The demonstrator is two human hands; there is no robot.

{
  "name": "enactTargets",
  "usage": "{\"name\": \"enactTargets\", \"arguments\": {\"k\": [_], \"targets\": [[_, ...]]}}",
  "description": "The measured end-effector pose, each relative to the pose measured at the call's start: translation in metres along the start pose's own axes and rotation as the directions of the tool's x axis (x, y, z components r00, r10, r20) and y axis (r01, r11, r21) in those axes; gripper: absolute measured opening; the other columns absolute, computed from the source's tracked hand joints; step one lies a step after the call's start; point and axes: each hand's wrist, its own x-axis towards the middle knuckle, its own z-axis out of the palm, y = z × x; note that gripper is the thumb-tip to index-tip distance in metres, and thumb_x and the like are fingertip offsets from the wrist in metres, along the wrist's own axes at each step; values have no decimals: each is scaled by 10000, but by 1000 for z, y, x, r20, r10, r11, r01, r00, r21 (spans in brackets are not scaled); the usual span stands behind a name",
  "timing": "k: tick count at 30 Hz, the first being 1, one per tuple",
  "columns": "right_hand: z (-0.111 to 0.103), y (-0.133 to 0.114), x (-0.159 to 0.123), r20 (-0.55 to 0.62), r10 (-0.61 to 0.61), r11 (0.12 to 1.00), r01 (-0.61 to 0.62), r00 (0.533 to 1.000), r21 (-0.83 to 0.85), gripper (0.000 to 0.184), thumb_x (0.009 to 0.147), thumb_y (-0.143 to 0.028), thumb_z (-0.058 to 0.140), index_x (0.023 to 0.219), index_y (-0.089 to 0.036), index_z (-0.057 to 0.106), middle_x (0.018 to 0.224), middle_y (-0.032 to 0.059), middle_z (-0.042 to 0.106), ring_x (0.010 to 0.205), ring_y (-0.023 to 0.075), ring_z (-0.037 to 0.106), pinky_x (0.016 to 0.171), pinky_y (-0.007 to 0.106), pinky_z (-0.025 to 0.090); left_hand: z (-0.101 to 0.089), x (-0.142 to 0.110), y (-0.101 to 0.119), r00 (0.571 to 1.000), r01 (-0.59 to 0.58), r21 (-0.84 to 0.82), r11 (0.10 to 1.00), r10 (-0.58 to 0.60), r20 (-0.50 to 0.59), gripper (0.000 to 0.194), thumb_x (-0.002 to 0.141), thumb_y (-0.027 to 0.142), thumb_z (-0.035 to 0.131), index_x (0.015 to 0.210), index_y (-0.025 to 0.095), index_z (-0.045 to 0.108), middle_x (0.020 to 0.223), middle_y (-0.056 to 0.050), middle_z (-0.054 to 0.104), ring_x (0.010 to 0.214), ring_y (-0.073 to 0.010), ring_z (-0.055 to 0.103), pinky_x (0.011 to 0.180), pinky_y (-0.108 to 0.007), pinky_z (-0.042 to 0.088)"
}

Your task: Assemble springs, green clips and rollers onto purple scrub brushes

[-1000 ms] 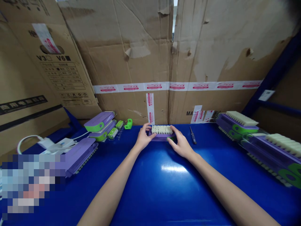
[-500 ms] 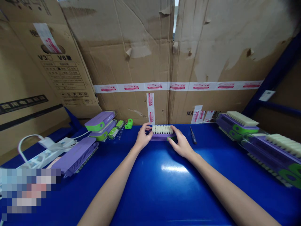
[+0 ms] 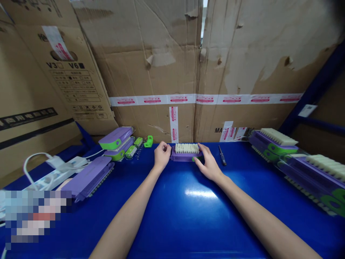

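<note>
R hand (image 3: 208, 164), part-open, had thumb and fingers round the right end of the purple brush unit (image 3: 183, 157), which sat w/ its cream bristles (image 3: 187, 148) up on the blue table (image 3: 199, 230) betw. the hands, nr the cardboard wall (image 3: 185, 118). L hand (image 3: 162, 157) was curled nearly closed just beside the unit's left end (couldn't tell if it pinched anything small). Doing it well prob. called for a light, steady R hold, base kept flat on the glossy top, w/ fingertips off the bristles.
</note>
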Motion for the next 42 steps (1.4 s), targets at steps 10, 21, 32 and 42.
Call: {"name": "enactTargets", "arguments": {"k": [10, 21, 32, 42], "targets": [[1, 1, 0, 4, -1, 1000, 1, 1000, -14, 562, 859, -312, 487, 1370, -168, 302, 1332, 161, 418, 1260, 262, 393, 1071, 463, 336, -1, 0, -2, 1000, -2, 73, 997, 1, 19, 231, 788, 238, 462, 585, 211, 355, 521, 44, 481, 499, -106, 461, 515, -216, 312], [1, 1, -1, 8, -5, 1000, 5, 1000, -25, 574, 859, -313, 485, 1385, -194, 287, 1334, 152, 419, 1254, 270, 400, 1062, 478, 342, 0, -2, 3, 989, 26, 156, 987, -48, 138, 152, 861, 259, 380, 722, 233, 324, 630, 17, 552, 595, -154, 537, 586, -252, 353], [2, 4, -1, 20, 2, 999, -2, 1000, -42, 586, 860, -319, 486, 1389, -174, 281, 1336, 163, 426, 1250, 270, 402, 1062, 476, 339, 3, -4, -6, 988, -81, 126, 989, 63, 142, 230, 795, 115, 397, 1006, 205, 415, 878, -38, 554, 824, -165, 562, 809, -329, 440], [2, 6, -1, 12, 22, 998, -21, 1000, -60, 610, 854, -335, 486, 1399, -179, 261, 1324, 168, 438, 1238, 291, 407, 1035, 506, 352, -5, -4, -6, 984, -132, 400, 907, 72, 161, 306, 741, 42, 402, 998, 194, 467, 948, -74, 568, 952, -214, 519, 869, -357, 432]]}}
